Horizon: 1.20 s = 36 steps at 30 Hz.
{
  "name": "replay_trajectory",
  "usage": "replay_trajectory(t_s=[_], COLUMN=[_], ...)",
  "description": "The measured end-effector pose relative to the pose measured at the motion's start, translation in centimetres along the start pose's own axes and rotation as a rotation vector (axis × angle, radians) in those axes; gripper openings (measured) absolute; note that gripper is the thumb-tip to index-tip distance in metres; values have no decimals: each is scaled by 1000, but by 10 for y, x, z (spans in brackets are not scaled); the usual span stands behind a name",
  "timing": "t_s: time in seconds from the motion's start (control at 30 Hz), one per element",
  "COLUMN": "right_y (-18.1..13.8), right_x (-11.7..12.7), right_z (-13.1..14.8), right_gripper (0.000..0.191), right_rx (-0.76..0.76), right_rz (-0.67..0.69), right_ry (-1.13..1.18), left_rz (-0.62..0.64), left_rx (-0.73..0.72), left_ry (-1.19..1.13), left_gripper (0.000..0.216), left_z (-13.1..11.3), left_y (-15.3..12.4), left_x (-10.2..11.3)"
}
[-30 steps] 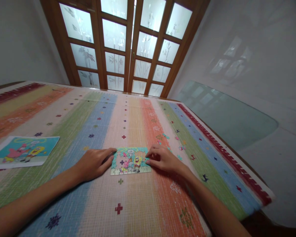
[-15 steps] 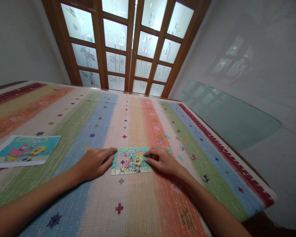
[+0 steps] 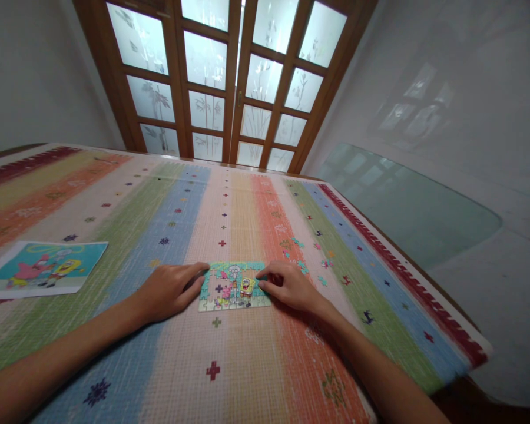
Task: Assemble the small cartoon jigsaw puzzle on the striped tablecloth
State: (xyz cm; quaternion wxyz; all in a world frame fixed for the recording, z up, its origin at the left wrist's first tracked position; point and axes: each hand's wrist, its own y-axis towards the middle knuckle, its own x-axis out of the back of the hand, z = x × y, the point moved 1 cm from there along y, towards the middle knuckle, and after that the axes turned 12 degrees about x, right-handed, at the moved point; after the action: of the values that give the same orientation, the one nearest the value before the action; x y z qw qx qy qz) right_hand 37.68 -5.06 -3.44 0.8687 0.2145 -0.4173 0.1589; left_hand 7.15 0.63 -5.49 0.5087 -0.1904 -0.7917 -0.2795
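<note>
A partly assembled jigsaw puzzle (image 3: 234, 303) with a cartoon picture lies flat on the striped tablecloth in front of me. Its border is joined, and cloth shows through gaps inside. My left hand (image 3: 170, 288) rests at its left side, index fingertip at the upper left corner and thumb by the left edge, the two apart. At the right edge is my right hand (image 3: 291, 287), thumb and index finger curled close together over the puzzle; whatever is between them is too small to make out. Loose jigsaw pieces (image 3: 322, 281) lie scattered beyond my right hand.
A printed reference picture (image 3: 48, 268) with the same cartoon characters lies at the left. The striped tablecloth (image 3: 247, 377) covers the table. Behind the table stand wooden doors (image 3: 234, 88) with frosted panes, and a pale wall is on the right.
Both hands keep their places at the puzzle, with hardly any finger movement. The whole view has shifted very slightly.
</note>
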Motion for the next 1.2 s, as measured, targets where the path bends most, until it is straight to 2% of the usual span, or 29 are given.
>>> replay_trajectory(t_s=[0.3,0.63,0.77,0.87,0.93,1.03,1.13,1.2], right_y=[-1,-2,-3,-3,-2,-3,-9,-16], right_x=[-1,3,1,4,10,27,50,66], right_z=[4,10,13,11,5,-14,-43,-64], right_gripper=[7,15,20,16,14,15,19,18], right_rx=[41,150,150,122,80,-6,-118,-253], right_rz=[51,84,79,63,21,-125,-272,-335], right_ry=[-77,-163,-185,-135,-87,-97,-261,-393], left_rz=[0,-49,-57,-25,-2,-15,-27,-31], left_rx=[-4,7,-16,7,28,35,23,16], left_ry=[18,-14,-4,-4,-9,-11,-4,-2], left_gripper=[46,48,49,47,46,49,51,51], left_z=[0,13,10,7,6,6,7,8], left_y=[0,-1,-1,0,0,0,0,0], left_x=[1,-15,-10,-6,-5,-6,-8,-9])
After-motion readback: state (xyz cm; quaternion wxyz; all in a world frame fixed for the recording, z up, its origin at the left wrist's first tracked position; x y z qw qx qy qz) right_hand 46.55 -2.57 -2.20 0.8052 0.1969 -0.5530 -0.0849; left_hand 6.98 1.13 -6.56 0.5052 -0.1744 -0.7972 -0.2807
